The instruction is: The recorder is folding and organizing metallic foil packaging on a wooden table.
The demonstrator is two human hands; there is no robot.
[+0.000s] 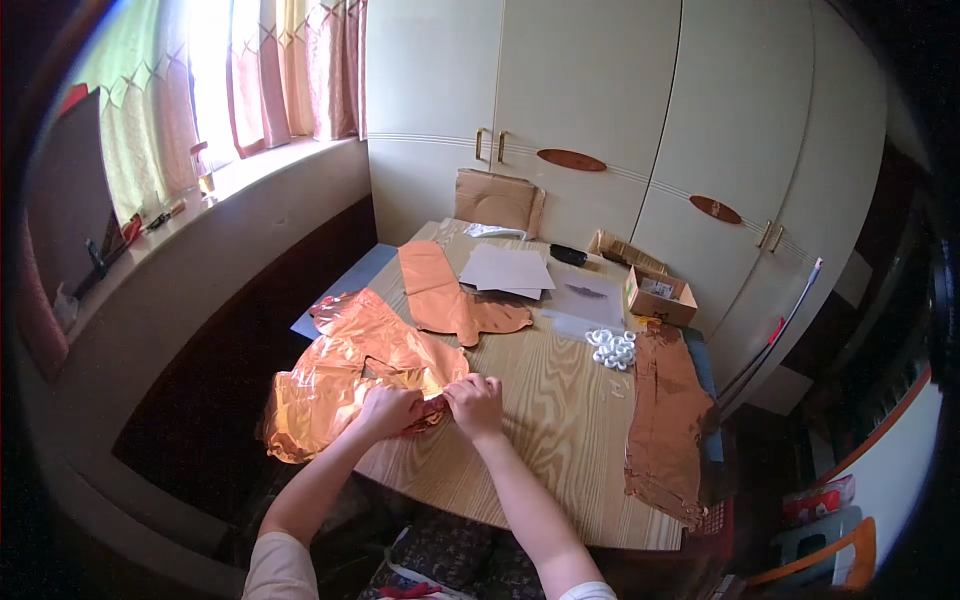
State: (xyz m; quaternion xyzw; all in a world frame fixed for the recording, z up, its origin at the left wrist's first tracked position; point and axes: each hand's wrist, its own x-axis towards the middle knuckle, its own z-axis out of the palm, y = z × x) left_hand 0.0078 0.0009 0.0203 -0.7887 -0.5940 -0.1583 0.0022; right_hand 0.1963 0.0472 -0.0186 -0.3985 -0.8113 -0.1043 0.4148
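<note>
Place: you are in a room of a home, likely a bedroom or living room.
Storage: at twelve to two o'clock stands a cream built-in wardrobe (pixel 640 120) with brass handles and oval wooden trims.
Window: at ten to eleven o'clock, patterned pink and green curtains (pixel 250 70) hang over a sill (pixel 200 195) cluttered with small items.
Work surface: before you sits a wood-grain table (pixel 560 420).
Seating: at five o'clock, a plastic stool (pixel 830 550).
</note>
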